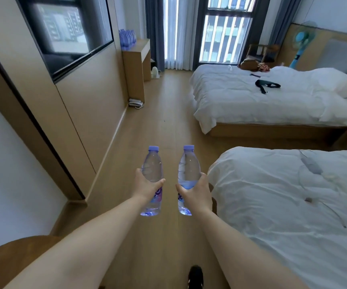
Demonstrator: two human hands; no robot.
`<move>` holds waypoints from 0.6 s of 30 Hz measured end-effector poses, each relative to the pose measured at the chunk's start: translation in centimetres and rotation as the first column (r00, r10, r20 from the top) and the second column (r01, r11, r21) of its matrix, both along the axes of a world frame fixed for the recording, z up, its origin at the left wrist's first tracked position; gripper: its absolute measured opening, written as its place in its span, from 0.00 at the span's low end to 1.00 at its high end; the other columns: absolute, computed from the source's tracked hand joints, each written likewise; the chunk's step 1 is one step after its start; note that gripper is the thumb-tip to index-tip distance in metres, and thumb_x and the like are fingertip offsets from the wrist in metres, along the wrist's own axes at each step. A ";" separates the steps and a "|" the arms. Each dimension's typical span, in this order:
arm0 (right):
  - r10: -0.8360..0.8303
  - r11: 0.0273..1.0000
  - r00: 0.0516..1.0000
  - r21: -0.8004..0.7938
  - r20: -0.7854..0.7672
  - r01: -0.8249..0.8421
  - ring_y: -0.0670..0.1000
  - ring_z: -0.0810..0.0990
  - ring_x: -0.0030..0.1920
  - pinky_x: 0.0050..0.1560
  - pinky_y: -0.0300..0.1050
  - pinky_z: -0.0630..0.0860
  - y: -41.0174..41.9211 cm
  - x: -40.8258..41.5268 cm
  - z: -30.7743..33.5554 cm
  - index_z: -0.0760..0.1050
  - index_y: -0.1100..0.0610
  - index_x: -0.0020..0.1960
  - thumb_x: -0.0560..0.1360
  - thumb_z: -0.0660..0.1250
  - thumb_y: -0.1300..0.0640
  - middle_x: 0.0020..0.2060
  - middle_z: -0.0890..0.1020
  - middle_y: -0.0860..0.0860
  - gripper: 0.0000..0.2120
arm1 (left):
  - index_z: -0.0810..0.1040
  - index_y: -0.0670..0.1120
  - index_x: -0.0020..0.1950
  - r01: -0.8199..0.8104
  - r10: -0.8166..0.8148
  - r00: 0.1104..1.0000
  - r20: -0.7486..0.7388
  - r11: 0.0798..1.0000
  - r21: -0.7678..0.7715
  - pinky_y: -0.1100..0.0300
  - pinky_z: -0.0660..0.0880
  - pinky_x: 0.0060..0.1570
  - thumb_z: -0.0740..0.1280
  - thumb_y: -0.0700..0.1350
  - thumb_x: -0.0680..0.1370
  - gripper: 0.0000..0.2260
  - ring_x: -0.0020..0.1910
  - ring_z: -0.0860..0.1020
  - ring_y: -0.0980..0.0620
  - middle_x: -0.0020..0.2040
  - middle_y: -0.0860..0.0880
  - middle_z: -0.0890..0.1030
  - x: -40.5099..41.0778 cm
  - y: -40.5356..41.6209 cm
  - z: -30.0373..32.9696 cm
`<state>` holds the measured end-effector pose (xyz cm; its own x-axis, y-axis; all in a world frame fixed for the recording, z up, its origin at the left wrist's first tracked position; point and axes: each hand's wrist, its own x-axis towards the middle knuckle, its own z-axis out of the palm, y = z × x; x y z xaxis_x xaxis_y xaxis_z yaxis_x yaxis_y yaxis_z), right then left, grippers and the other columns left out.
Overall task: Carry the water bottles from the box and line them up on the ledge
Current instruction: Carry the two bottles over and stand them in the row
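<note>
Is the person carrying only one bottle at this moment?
No, the left hand holds one bottle and the right hand holds a second bottle, both upright.

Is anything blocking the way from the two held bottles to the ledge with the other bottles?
Nothing visible: bare floor runs to the ledge. The telephone sits left, against the wall.

Ahead of the left hand (pixel 147 187), far down the wall, a wooden ledge (pixel 142 45) carries a row of water bottles (pixel 127 38) with purple caps. The wood floor (pixel 158 113) runs under both hands; a white telephone (pixel 135 103) lies on it by the ledge's foot. Beyond the right hand (pixel 196 193), the far bed (pixel 272 101) holds a dark strap (pixel 266 85).
</note>
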<state>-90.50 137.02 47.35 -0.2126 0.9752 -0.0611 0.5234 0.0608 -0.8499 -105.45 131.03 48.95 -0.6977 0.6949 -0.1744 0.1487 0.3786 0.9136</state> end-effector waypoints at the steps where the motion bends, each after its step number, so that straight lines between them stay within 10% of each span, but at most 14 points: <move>1: 0.014 1.000 1.000 0.007 0.011 -0.014 0.49 0.78 0.53 0.49 0.45 0.80 2.6 -0.6 -0.4 0.62 0.53 0.69 0.69 0.76 0.43 0.57 0.75 0.48 0.36 | 0.65 0.45 0.56 0.006 -0.006 1.000 -0.003 1.000 -0.001 0.57 0.72 0.50 0.78 0.45 0.69 0.25 0.49 0.75 0.49 0.49 0.49 0.74 -0.6 2.5 -0.4; 18: 0.136 0.991 0.989 0.003 0.061 -0.136 0.52 0.78 0.53 0.48 0.49 0.77 40.6 -17.8 1.5 0.62 0.57 0.69 0.67 0.75 0.40 0.60 0.75 0.50 0.40 | 0.66 0.47 0.56 -0.124 0.124 0.992 -0.002 0.992 -0.024 0.51 0.75 0.57 0.78 0.50 0.66 0.28 0.51 0.78 0.47 0.53 0.48 0.78 -16.5 38.0 -1.3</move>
<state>-108.28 177.61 48.82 -0.3394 0.9380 -0.0710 0.5600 0.1409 -0.8165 -121.90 169.02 47.67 -0.7782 0.5986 -0.1900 0.0992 0.4159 0.9040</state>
